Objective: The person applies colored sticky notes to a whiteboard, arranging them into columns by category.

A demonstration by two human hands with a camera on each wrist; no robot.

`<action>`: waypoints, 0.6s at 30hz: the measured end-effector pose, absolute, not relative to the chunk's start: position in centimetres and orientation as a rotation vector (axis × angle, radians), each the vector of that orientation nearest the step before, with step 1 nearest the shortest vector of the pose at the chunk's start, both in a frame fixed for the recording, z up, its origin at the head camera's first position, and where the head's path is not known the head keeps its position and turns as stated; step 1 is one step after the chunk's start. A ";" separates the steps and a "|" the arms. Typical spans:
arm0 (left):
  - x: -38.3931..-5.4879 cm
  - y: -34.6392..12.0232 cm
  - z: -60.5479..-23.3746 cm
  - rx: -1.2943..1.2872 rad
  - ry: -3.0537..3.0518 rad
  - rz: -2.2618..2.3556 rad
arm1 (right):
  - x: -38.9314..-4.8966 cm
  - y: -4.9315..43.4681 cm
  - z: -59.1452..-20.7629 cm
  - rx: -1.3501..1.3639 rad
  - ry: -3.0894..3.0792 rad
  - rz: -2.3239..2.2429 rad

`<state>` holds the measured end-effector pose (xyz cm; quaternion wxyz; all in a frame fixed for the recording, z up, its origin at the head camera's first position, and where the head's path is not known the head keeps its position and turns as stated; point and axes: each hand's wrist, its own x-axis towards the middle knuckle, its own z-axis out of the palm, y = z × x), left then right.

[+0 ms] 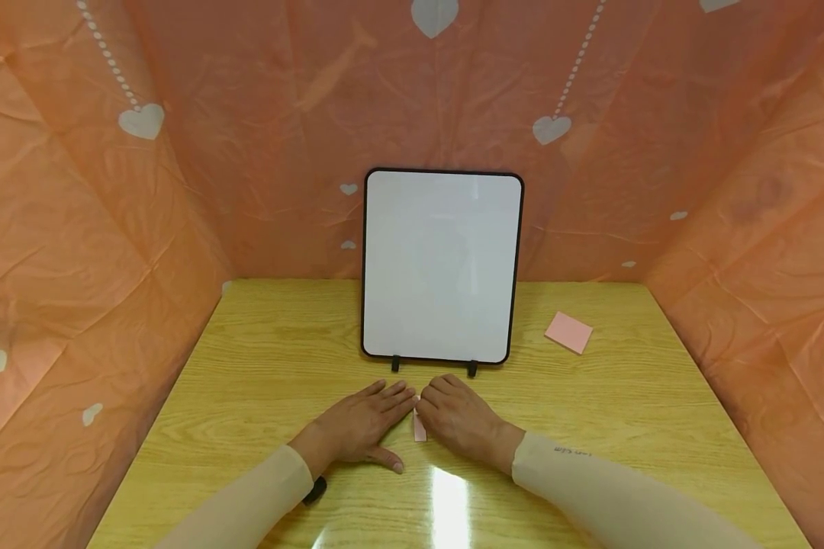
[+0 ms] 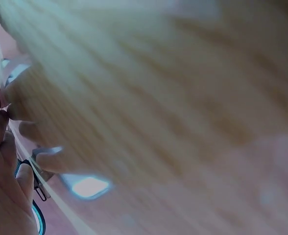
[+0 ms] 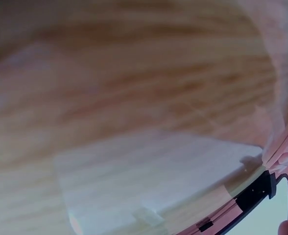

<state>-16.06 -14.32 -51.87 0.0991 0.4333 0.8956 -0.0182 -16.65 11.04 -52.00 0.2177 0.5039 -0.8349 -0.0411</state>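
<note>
A narrow pink paper strip point(image 1: 420, 428) lies on the table between both hands, its far end partly covered by fingers. To its left, my left hand point(image 1: 365, 424) lies flat, palm down, fingers straight and thumb spread, fingertips at the strip's edge. On the other side, my right hand point(image 1: 461, 418) has curled fingers with the knuckles up and touches the strip; whether it pinches the paper is hidden. At the edge of the left wrist view are left fingers point(image 2: 24, 183). Right fingertips point(image 3: 286, 227) show at the corner of the right wrist view.
Beyond the hands, a white board point(image 1: 442, 267) with a black frame stands on two small black feet. A pink pad of notes point(image 1: 568, 332) lies at the right on the wood-grain table point(image 1: 275, 335). Orange cloth point(image 1: 261, 152) with hearts encloses the back and sides.
</note>
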 end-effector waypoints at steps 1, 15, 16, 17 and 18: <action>-16.1 -14.3 -51.9 1.284 2.652 -0.066 | -16.7 11.0 -52.0 1.393 -2.312 -0.113; -15.5 -14.6 -51.6 1.271 2.692 -0.029 | -16.7 11.0 -52.0 1.387 -2.329 -0.068; -15.4 -14.7 -51.6 1.263 2.701 -0.016 | -16.7 11.0 -52.1 1.387 -2.326 -0.061; -15.2 -14.8 -51.5 1.255 2.710 -0.003 | -16.7 11.1 -52.1 1.387 -2.324 -0.053; -15.1 -15.0 -51.4 1.248 2.718 0.013 | -16.7 11.0 -52.1 1.386 -2.327 -0.048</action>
